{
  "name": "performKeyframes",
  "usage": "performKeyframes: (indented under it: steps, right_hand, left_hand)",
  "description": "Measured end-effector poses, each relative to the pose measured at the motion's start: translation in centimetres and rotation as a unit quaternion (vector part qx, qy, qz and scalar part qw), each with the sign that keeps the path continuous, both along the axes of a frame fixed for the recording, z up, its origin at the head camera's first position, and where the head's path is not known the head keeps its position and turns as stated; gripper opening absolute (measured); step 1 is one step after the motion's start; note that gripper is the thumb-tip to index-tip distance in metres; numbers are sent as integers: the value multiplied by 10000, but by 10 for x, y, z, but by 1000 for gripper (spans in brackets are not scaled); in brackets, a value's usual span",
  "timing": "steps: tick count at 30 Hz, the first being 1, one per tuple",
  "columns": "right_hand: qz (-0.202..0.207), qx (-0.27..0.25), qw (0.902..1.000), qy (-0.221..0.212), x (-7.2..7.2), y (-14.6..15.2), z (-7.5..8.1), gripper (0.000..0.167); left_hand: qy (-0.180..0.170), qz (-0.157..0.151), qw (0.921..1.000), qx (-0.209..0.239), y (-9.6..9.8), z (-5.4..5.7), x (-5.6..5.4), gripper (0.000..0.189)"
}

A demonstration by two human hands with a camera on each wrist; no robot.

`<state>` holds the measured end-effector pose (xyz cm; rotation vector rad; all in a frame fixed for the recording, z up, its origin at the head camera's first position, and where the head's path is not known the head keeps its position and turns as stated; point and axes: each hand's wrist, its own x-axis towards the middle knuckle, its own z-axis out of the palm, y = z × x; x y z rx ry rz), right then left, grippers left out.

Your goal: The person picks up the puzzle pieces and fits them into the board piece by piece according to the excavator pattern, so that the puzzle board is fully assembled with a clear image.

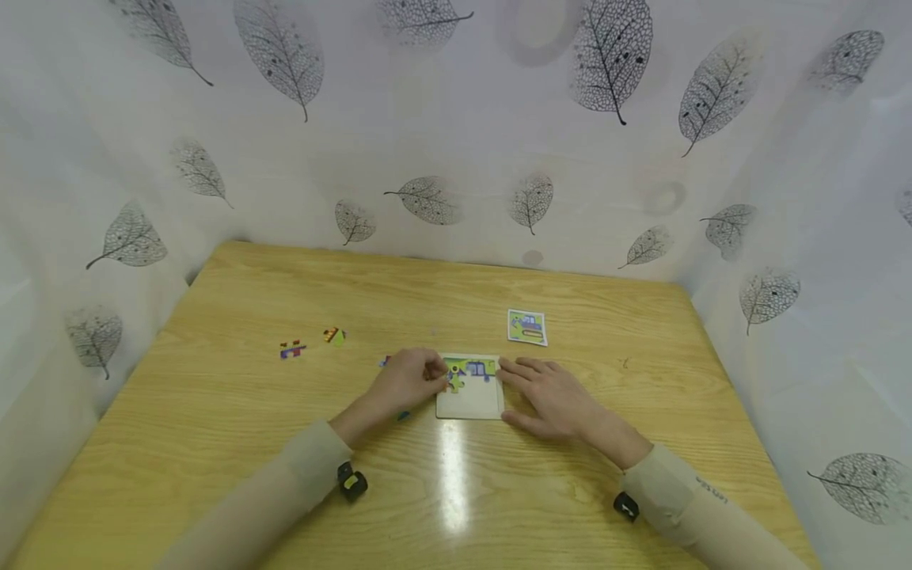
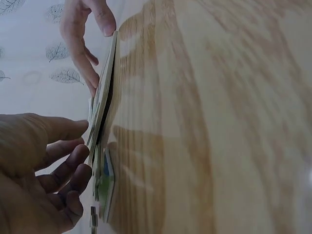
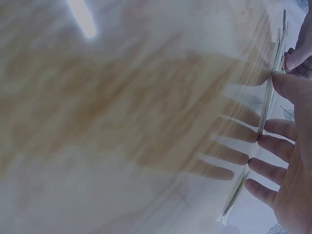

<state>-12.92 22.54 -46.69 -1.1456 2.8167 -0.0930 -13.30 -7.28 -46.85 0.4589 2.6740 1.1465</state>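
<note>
A pale square puzzle tray [image 1: 470, 407] lies on the table between the two hands. Joined puzzle pieces [image 1: 480, 368], green with a blue vehicle picture, fill its upper part. At the tray's left side, my left hand [image 1: 409, 380] pinches a green puzzle piece [image 1: 456, 384] by its left edge, over the tray just below the joined pieces. My right hand [image 1: 559, 400] rests along the tray's right edge, its fingers extended and its thumb near the lower corner. In the right wrist view, the fingertips [image 3: 267, 165] meet the tray's thin edge.
A small picture card [image 1: 527, 327] with a blue vehicle lies behind the tray. Loose pieces [image 1: 292, 349] and more pieces [image 1: 335, 336] lie farther left. A dark piece [image 1: 404, 416] sits beside the left wrist. Leaf-print cloth [image 1: 456, 119] hangs round the wooden table [image 1: 606, 317].
</note>
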Motion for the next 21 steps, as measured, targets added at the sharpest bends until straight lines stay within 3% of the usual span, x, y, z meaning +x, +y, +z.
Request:
performKeyframes:
  steps: [3, 9, 21]
  right_hand:
    - [8, -16, 10000, 12, 0, 0, 0, 70]
    - [4, -52, 10000, -7, 1, 0, 2, 69]
    - [-41, -92, 9999, -88, 2, -1, 5, 69]
  left_hand:
    - [112, -206, 9997, -27, -4, 3, -2, 18]
    - [689, -652, 9950, -323, -11, 5, -6, 25]
    - [838, -841, 9905, -692, -8, 2, -6, 18]
